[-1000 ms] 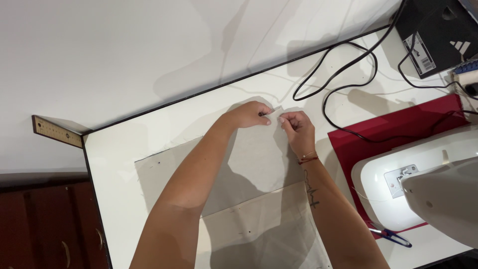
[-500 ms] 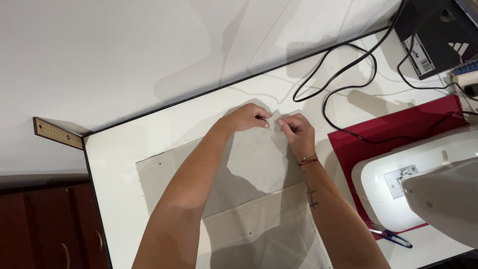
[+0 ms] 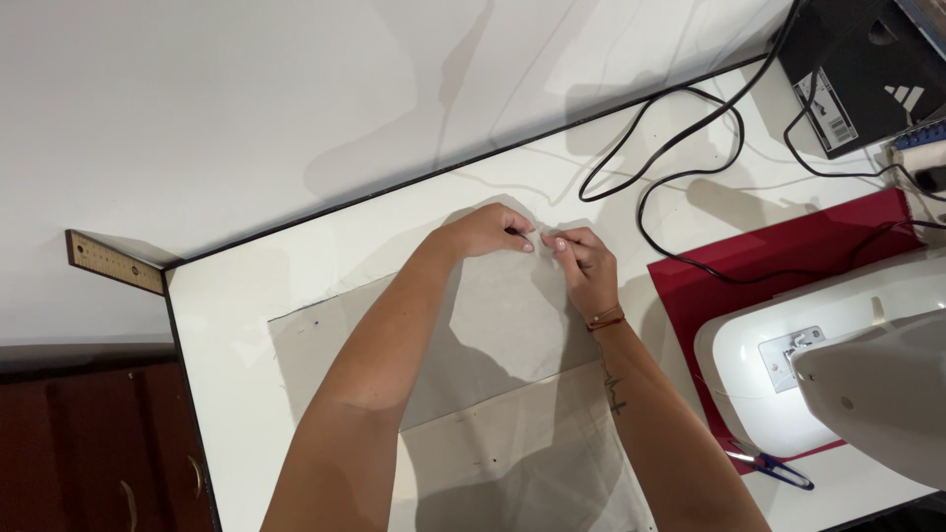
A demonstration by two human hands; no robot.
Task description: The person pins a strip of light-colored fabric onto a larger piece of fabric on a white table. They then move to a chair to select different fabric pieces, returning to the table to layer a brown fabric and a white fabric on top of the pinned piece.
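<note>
A white bench (image 3: pixel 236 414) is filling most of the frame, and a pale grey fabric sheet (image 3: pixel 503 325) is lying flat across its middle. A white sewing machine (image 3: pixel 847 365) is sitting at the lower right on a red mat (image 3: pixel 778 256), with a black cable (image 3: pixel 680 167) looping above it. The left hand (image 3: pixel 485 232) and right hand (image 3: pixel 587 264) are meeting at the sheet's upper edge, fingertips almost touching, both pinching the fabric there. A wooden ruler (image 3: pixel 113 262) is lying at the left.
</note>
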